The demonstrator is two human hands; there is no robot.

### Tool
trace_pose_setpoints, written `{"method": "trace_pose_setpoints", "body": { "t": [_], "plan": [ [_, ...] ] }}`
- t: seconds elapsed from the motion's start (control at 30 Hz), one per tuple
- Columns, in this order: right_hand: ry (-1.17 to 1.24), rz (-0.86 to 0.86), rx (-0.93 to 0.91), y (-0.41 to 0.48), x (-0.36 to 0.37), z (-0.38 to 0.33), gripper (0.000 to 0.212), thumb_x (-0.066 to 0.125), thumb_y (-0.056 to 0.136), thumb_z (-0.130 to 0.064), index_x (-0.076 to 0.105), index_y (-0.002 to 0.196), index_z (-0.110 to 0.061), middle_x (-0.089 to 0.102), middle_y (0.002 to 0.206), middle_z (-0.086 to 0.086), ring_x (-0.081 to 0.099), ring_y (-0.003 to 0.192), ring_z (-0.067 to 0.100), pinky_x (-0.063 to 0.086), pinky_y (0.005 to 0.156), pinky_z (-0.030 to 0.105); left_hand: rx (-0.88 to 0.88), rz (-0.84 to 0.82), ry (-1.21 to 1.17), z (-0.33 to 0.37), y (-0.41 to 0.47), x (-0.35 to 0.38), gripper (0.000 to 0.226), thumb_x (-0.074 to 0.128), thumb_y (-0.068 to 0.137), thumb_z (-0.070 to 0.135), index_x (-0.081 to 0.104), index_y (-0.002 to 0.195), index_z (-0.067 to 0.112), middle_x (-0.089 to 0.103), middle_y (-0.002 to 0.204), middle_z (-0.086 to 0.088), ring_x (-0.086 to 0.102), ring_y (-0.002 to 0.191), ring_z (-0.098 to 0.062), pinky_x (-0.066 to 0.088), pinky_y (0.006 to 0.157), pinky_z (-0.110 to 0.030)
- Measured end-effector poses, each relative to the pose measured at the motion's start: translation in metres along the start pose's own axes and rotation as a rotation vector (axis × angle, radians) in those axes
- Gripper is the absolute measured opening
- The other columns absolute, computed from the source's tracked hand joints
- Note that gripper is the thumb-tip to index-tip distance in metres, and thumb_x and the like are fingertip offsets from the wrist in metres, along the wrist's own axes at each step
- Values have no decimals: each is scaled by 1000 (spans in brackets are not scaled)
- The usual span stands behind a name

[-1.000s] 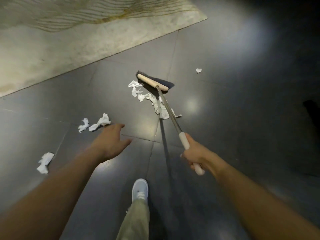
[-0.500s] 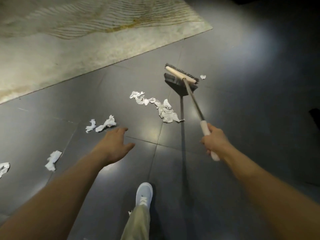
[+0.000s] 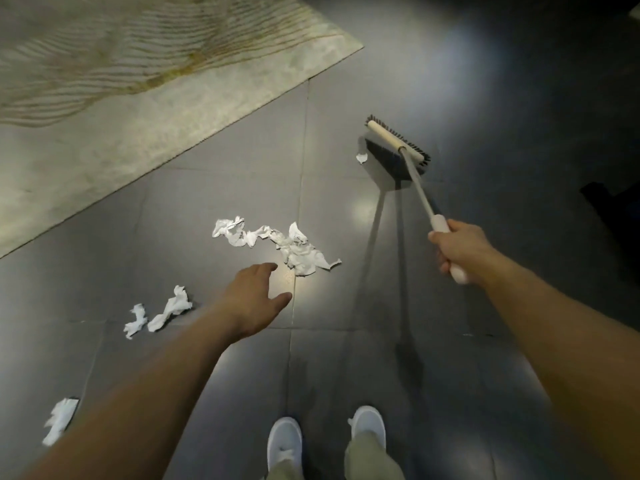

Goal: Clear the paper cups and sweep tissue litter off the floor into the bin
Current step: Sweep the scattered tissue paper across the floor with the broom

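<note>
On the dark tiled floor (image 3: 207, 202), the right grip (image 3: 457, 249) is clamped round the broom (image 3: 391, 138) handle, the brush head near a small tissue scrap (image 3: 362, 157). The left grip (image 3: 252, 299) hovers with its fingers (image 3: 266, 268) apart, holding nothing, beside the tissue pile (image 3: 294, 247).

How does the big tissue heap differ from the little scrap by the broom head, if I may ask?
The tissue heap is a long crumpled string; the scrap is one tiny bit. The heap lies near the left hand, apart from the broom head; the scrap lies just beside it. Both are white, on the dark floor.
</note>
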State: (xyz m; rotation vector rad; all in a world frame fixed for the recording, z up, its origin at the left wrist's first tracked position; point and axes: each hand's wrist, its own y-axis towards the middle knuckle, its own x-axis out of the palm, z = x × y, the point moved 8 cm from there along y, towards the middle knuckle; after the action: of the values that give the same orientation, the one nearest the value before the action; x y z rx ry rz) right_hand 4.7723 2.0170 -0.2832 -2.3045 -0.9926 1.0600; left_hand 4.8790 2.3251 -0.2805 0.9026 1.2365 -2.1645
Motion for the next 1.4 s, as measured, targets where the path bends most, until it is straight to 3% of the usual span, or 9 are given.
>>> {"method": "trace_pose_setpoints", "body": {
  "t": [0.17,0.23,0.37,0.47,0.57,0.8,0.97,1.2,1.4],
  "plan": [
    [-265,48,26,45,-12,8,37,51,94,-10,51,130,-7,56,80,14,53,64,25,51,63,39,-13,-17,-37,17,16,17,63,51,94,39,26,147,15,30,152,-5,26,139,-20,23,111,-29],
    [-471,39,2,48,-14,14,36,50,91,-6,51,127,-1,58,85,16,57,80,31,47,66,37,-34,-15,-49,19,18,24,63,51,94,40,26,147,16,30,152,-5,27,139,-21,24,111,-31],
    [-651,-44,-4,30,0,35,53,47,93,-6,32,144,-6,51,128,23,53,113,39,43,74,32,-57,10,-52,23,11,33,63,50,94,41,26,147,17,30,152,-4,28,139,-21,24,111,-32],
    [-697,-102,-17,5,12,44,64,41,89,2,25,148,-15,47,130,23,56,97,36,49,56,25,-54,27,-39,25,0,37,63,51,93,42,27,146,17,31,152,-3,29,138,-21,26,111,-33],
    [-733,-147,-40,-23,22,47,73,37,86,8,20,150,-24,47,127,20,52,83,30,36,37,20,-47,36,-52,19,-20,44,63,51,93,41,28,146,16,32,151,-4,29,138,-21,26,111,-33],
    [-846,-286,-109,-124,75,72,68,39,92,-1,15,152,-25,46,131,20,53,87,30,34,39,24,-34,28,-74,-16,-95,59,63,52,94,39,28,146,13,32,150,-7,29,138,-22,23,112,-31],
    [-793,-403,-154,-199,111,99,67,41,94,-6,15,152,-28,46,133,20,57,106,35,41,68,28,-78,99,-126,-47,-143,44,63,55,93,35,30,145,11,33,150,-10,31,137,-24,24,112,-33],
    [-574,-392,-226,-262,113,138,62,49,92,-17,30,147,-36,57,130,9,55,91,26,50,86,38,-124,178,-144,-75,-207,36,66,58,90,35,31,145,9,33,150,-10,29,139,-24,25,114,-36],
    [-686,-387,-380,-301,81,122,61,48,94,-18,29,149,-35,58,131,9,58,110,29,38,76,22,-210,281,-157,-84,-271,9,63,58,91,35,33,144,11,35,150,-10,30,138,-24,24,111,-33]
  ]
}}
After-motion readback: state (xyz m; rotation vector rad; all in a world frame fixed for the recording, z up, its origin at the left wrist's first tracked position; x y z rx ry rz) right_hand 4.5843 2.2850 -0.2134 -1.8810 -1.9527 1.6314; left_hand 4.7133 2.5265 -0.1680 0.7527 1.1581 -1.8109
